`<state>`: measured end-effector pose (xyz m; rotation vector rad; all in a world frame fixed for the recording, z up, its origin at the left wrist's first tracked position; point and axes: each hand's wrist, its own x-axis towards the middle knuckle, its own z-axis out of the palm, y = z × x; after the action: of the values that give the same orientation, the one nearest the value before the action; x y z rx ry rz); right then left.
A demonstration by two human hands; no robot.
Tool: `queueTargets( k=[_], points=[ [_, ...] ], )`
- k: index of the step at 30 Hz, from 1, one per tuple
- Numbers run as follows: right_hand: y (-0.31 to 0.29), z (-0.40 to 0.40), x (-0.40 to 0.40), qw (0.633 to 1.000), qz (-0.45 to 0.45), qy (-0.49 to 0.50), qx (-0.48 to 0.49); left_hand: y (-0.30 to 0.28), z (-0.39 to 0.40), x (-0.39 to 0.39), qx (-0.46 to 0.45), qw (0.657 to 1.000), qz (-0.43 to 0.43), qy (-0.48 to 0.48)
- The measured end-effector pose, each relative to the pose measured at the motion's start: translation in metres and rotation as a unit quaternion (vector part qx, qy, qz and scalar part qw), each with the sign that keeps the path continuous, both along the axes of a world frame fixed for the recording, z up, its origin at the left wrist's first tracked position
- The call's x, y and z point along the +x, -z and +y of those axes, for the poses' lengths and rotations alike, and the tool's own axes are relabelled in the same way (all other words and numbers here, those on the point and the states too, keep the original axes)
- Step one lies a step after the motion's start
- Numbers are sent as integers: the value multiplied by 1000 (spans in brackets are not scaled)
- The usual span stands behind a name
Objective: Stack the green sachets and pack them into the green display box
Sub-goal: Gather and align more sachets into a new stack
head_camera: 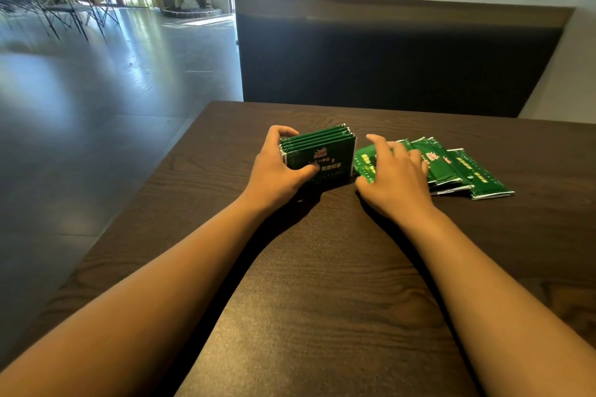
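A bundle of several green sachets (322, 151) stands on edge on the dark wooden table (322, 267), their silver-edged ends facing left. My left hand (277, 167) grips this bundle, fingers over its far left corner and thumb on its front face. To the right, several more green sachets (464, 171) lie flat, fanned and overlapping. My right hand (393, 174) lies palm down over the left end of that spread, fingers apart, touching the sachets. I cannot make out a separate green display box.
The table's left edge (180, 151) runs diagonally close to the bundle, with grey floor beyond. A dark bench backrest (387, 51) stands behind the far edge of the table. Chairs and plants stand far off at the back left.
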<state>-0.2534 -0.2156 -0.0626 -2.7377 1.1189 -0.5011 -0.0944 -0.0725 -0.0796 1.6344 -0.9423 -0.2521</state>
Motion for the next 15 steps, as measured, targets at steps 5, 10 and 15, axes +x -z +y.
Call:
queueTargets(
  k=[5, 10, 15],
  points=[
    [0, 1, 3, 993, -93, -28, 62, 0, 0, 0, -5, 1000, 2, 3],
    [1, -2, 1, 994, -89, 4, 59, 1, 0, 0, -5, 1000, 4, 1],
    [0, 1, -2, 992, -119, -9, 49, 0, -1, 0, -5, 1000, 2, -3]
  ],
)
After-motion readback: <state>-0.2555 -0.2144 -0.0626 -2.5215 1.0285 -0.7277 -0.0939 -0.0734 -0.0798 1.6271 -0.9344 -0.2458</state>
